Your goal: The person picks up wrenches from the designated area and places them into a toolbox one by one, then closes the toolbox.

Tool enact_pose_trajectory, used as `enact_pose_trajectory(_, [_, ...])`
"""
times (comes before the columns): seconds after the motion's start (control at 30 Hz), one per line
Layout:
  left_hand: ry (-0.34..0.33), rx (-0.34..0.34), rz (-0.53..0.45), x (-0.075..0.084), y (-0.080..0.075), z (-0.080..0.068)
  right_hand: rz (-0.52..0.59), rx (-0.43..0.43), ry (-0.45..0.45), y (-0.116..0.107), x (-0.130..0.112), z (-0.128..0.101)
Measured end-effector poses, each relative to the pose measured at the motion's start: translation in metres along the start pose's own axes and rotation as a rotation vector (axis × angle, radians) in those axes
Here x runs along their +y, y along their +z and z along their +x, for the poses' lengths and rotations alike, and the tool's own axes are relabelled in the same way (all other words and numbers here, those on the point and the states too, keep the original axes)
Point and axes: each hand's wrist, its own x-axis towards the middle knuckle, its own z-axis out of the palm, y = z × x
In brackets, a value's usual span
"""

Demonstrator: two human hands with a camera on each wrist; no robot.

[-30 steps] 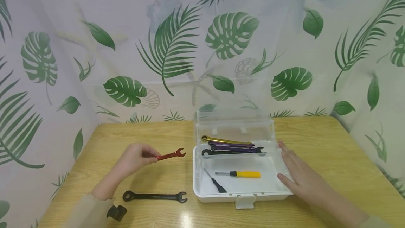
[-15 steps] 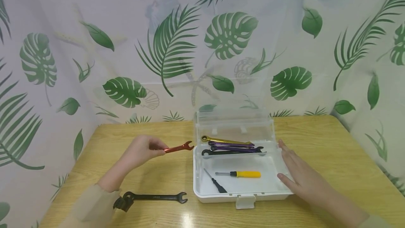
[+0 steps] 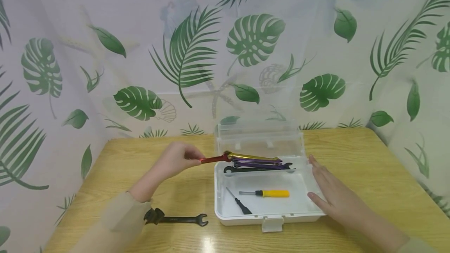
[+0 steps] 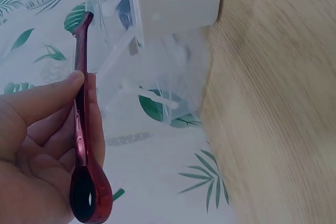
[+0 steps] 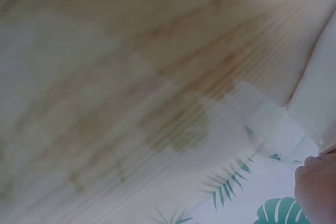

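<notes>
My left hand point(image 3: 179, 160) pinches a red wrench point(image 3: 215, 159) between thumb and fingers, and its open-jaw end overlaps the box's back left corner in the head view. In the left wrist view the wrench point(image 4: 81, 124) runs lengthwise, its ring end toward the camera. The white toolbox point(image 3: 268, 219) stands with its clear lid raised. Toward its back lie a gold wrench point(image 3: 253, 156), purple wrenches point(image 3: 258, 164) and a black wrench point(image 3: 260, 169). A yellow screwdriver point(image 3: 275, 193) and a black screwdriver point(image 3: 242, 207) lie on its floor. My right hand point(image 3: 330, 194) rests against the box's right side, fingers straight.
A larger black wrench point(image 3: 186, 219) lies on the wooden table point(image 3: 183, 241) left of the box, its left end hidden behind the wrist strap point(image 3: 154, 216). The clear lid point(image 3: 260, 128) stands up close to the leaf-print backdrop point(image 3: 197, 100).
My left hand has carried the red wrench rightward and slightly away, from over the table to the box's back left corner. The right hand stays at the box's side.
</notes>
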Motion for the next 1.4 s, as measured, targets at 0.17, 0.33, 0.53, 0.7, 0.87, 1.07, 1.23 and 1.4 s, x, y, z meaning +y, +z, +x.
enact_pose_trajectory(0.17, [0.032, -0.015, -0.003, 0.009, 0.008, 0.012, -0.019, 0.045, -0.05, 0.003, 0.001, -0.001])
enact_pose_trajectory(0.33, [0.062, -0.034, -0.009, 0.023, 0.018, 0.023, -0.013, 0.013, -0.017, 0.002, 0.001, 0.0])
enact_pose_trajectory(0.53, [0.122, -0.043, -0.001, 0.039, 0.029, 0.033, 0.0, -0.021, 0.019, 0.0, -0.002, 0.001])
enact_pose_trajectory(0.7, [0.134, -0.055, -0.017, 0.047, 0.04, 0.044, 0.019, -0.035, 0.037, -0.001, -0.002, 0.001])
enact_pose_trajectory(0.87, [0.148, -0.063, -0.027, 0.053, 0.049, 0.051, -0.008, 0.015, -0.01, 0.002, 0.0, 0.0])
enact_pose_trajectory(1.07, [0.158, -0.073, -0.062, 0.063, 0.06, 0.059, -0.012, 0.027, -0.017, 0.003, 0.002, 0.0])
enact_pose_trajectory(1.23, [0.153, -0.085, -0.094, 0.071, 0.068, 0.063, -0.001, 0.004, 0.006, 0.002, 0.001, 0.001])
enact_pose_trajectory(1.4, [0.161, -0.092, -0.094, 0.077, 0.073, 0.066, 0.017, -0.028, 0.037, -0.001, -0.001, 0.002])
